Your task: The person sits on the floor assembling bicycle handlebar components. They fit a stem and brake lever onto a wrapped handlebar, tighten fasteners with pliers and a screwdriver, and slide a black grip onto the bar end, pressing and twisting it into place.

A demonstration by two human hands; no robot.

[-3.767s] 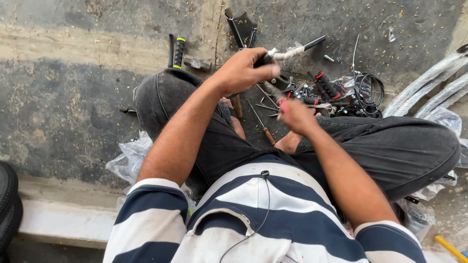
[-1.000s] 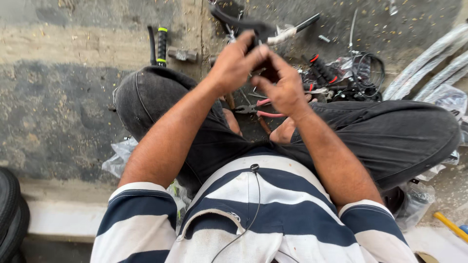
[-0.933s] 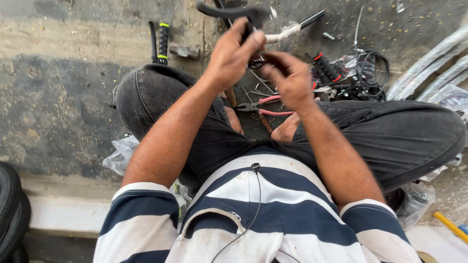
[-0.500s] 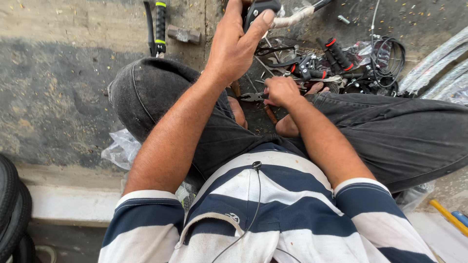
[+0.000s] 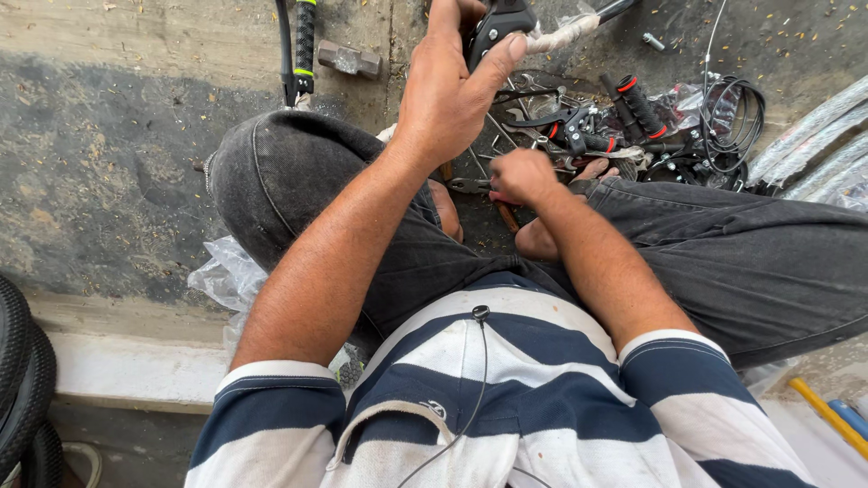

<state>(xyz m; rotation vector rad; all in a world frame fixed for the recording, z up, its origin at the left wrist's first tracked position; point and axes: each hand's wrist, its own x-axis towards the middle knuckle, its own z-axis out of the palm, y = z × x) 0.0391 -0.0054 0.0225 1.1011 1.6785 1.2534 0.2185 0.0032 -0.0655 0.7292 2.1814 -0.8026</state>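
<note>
Head view: the left hand point(image 5: 448, 86) grips a black lever point(image 5: 495, 23) raised over the parts pile point(image 5: 624, 122); the right hand point(image 5: 523, 174) closes on pliers point(image 5: 470, 185) below. A steady lever would probably help the pliers work.

A black-handled tool point(image 5: 303, 45) lies on concrete, tyres point(image 5: 23, 380) sit lower left, crumpled plastic point(image 5: 226, 276) beside the knee.
</note>
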